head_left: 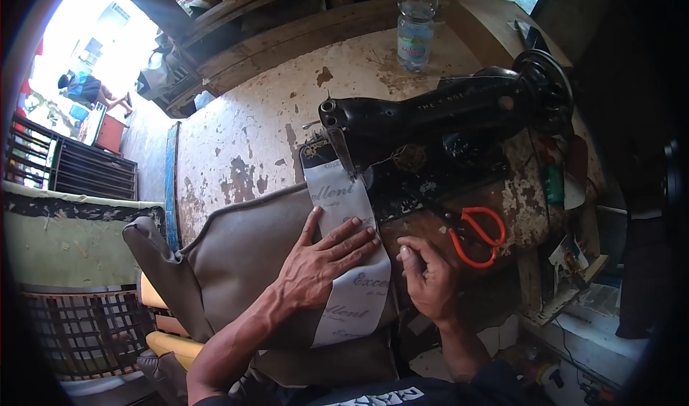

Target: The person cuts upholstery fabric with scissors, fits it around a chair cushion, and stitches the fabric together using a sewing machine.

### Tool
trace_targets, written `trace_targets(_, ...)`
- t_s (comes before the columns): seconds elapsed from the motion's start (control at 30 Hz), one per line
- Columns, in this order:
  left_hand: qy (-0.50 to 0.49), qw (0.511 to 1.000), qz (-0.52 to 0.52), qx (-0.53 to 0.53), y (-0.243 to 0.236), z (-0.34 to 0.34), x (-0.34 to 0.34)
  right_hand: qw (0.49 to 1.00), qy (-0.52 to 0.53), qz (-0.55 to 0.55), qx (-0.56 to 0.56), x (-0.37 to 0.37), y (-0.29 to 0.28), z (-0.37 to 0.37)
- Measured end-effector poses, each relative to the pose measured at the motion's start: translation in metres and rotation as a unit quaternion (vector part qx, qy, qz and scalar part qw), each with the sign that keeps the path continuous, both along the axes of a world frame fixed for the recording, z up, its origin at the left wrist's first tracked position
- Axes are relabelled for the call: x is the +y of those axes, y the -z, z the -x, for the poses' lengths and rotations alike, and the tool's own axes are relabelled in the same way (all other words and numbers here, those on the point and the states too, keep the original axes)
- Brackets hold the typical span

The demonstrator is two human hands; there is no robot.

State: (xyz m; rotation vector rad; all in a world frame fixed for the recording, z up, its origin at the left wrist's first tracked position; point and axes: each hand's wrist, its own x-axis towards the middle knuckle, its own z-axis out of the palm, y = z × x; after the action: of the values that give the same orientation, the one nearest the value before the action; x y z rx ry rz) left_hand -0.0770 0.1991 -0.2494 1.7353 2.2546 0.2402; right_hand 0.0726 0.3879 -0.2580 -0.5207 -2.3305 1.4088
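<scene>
Running from under the black sewing machine (423, 115), a white strip (352, 313) overlies smooth, leathery brown material (251, 234). The left hand (319, 262) lies flat, released, on the strip; whether the curled right hand (433, 282) grips anything is unclear.

There're 2 hands (316, 266) (430, 280), 1 sewing mach. (402, 119), 1 pr. scissors (453, 242), 1 clear btl. (415, 40) & 1 prtd. white strip (359, 292).

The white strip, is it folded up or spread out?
Spread out: the white strip lies along the brown material, left hand flat on it.
</scene>
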Motion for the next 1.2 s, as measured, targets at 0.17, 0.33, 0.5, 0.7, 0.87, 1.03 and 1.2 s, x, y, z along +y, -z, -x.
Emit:
trace_targets(0.17, -0.007, 1.000, -0.007, 0.002, 0.002, 0.010, 0.000, 0.999, 0.033, 0.036, 0.001, -0.004, 0.003, -0.001)
trace_targets(0.33, 0.003, 1.000, -0.010, 0.014, 0.006, 0.021, 0.004, 0.999, 0.028, 0.039, 0.021, -0.004, 0.008, -0.002)
trace_targets(0.5, 0.006, 0.999, -0.031, 0.025, 0.008, 0.026, 0.004, 0.998, 0.037, 0.055, 0.012, -0.006, 0.004, -0.002)
trace_targets(0.7, -0.005, 0.998, -0.067, 0.021, 0.013, 0.031, 0.011, 0.997, 0.048, 0.058, 0.004, -0.006, 0.003, -0.005)
trace_targets(0.87, -0.006, 0.993, -0.112, 0.046, 0.019, 0.033, 0.004, 0.985, 0.034, 0.164, -0.040, -0.017, -0.008, -0.011)
trace_targets(1.03, -0.127, 0.981, -0.124, 0.073, -0.014, 0.001, -0.049, 0.904, -0.268, 0.022, -0.332, -0.039, -0.012, -0.070)
trace_targets(1.2, -0.472, 0.837, -0.202, 0.186, -0.005, -0.033, -0.211, 0.961, -0.030, 0.036, -0.272, -0.073, 0.097, -0.119)
